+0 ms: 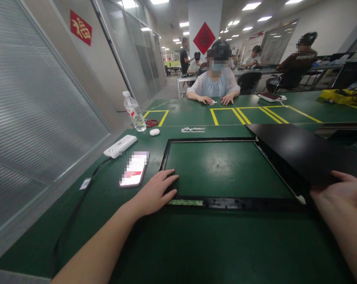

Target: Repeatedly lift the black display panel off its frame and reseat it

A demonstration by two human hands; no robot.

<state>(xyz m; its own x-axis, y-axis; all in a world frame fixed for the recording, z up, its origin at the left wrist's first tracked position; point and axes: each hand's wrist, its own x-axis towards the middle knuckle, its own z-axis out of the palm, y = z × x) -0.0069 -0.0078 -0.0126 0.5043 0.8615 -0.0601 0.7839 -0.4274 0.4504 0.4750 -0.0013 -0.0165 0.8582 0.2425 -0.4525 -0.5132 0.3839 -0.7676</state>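
Your right hand [342,191] holds the panel [303,152]; your left hand [159,189], spread, rests on the frame [240,204].
Panel smooth, black, tilted; frame black, hollow, green strip [186,202] beside your left hand.

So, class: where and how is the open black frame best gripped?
Probably by its narrow left bar, coming from the left and pinching across it through the open middle. The near bar carries a green strip, and the black panel crowds the right side.
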